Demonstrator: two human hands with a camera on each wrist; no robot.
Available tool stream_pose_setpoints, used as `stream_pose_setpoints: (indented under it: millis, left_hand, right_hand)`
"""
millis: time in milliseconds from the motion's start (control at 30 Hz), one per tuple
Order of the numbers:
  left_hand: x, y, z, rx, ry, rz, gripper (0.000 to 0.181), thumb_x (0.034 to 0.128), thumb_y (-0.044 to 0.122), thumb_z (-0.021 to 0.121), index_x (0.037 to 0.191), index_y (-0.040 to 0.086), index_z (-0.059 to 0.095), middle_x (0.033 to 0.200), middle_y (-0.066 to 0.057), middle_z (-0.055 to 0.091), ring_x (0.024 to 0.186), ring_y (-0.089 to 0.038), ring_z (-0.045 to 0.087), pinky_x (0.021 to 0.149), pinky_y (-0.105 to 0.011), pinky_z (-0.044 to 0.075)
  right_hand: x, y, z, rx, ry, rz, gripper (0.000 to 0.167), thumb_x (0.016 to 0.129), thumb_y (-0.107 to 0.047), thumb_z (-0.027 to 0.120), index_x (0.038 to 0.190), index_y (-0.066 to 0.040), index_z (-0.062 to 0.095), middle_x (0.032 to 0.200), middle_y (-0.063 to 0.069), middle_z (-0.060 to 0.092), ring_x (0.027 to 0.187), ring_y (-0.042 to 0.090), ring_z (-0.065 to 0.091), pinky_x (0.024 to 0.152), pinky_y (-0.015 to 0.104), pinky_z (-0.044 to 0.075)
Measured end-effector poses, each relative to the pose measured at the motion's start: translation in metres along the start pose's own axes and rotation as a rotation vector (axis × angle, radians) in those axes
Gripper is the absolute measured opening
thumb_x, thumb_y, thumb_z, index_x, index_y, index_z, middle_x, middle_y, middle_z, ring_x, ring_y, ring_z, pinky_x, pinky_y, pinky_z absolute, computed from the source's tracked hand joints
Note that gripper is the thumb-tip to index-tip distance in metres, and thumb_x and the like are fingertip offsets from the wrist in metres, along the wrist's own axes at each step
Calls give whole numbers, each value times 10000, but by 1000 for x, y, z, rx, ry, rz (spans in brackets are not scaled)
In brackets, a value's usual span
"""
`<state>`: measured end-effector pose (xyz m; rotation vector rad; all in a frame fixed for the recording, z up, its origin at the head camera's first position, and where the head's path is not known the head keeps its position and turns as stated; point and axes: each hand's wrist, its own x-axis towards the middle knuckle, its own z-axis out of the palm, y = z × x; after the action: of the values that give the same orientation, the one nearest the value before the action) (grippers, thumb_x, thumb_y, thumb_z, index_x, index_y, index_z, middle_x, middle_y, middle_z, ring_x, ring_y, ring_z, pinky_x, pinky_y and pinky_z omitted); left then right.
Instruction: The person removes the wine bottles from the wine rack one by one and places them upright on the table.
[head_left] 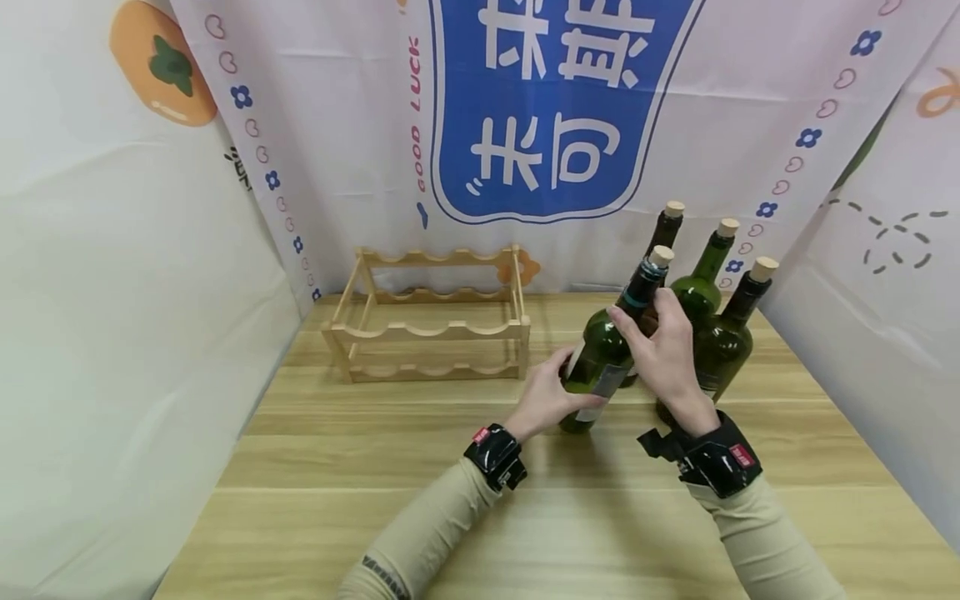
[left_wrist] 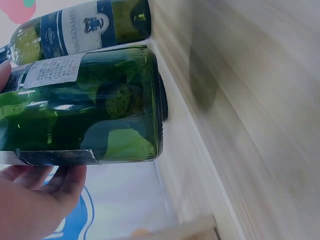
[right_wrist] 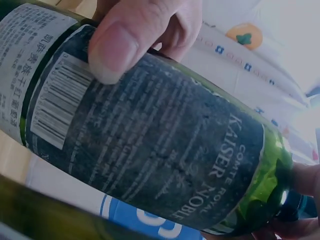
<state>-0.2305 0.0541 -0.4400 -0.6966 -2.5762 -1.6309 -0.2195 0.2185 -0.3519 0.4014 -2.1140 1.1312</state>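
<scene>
A green wine bottle (head_left: 600,350) with a cork and dark and white labels is tilted over the table, its neck leaning right. Around its lower body my left hand (head_left: 551,398) grips it, and my right hand (head_left: 667,354) holds it near the neck and shoulder. In the left wrist view the bottle's base (left_wrist: 156,105) faces the table, with my left fingers (left_wrist: 70,182) beneath its side. The right wrist view shows its dark label (right_wrist: 170,140) close up, my left thumb (right_wrist: 115,52) pressed on it. My right fingers (right_wrist: 305,180) appear at the neck end.
Three more corked bottles stand at the right: a dark one (head_left: 666,229), a green one (head_left: 696,292) and an olive one (head_left: 723,342). A two-tier wooden wine rack (head_left: 523,343) sits at the back left. Printed cloth (head_left: 360,150) hangs behind the table (head_left: 360,450).
</scene>
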Motion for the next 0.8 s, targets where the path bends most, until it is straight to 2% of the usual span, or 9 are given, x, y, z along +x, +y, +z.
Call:
stream_pose_setpoints:
  millis: [133,267,500,800]
  left_hand:
    - [9,3,11,-4,-14,-16,786,721,327,855,1399,212,473,1319,-4,604,1130,-146,597,945,-282,507]
    - [17,4,20,-10,-16,4,783,716,331,857,1393,207,483,1309,-3,613,1109,-129,605,932,-248,502]
    - [30,7,31,-1,-23,43,752,723,327,854,1368,182,496,1250,-8,630,1032,-110,610,872,-220,513]
    - [42,8,45,16,-14,8,758,719,298,860,1371,168,495,1247,-17,633,1049,-120,607,892,-223,505]
  right_hand:
    - [2,7,-8,-15,17,39,296,885,-93,693,1110,64,583,1010,174,569,896,43,547,757,-9,432]
    - [4,13,-15,-36,37,51,293,897,-112,683,1082,87,575,994,189,565,877,-19,502,748,52,422]
    - [9,20,-23,-73,55,76,313,915,-127,660,1079,112,542,1018,248,555,871,166,459,729,237,350]
    - [13,29,-26,-106,75,86,357,903,-109,672,1135,118,523,997,279,551,859,260,495,714,246,342]
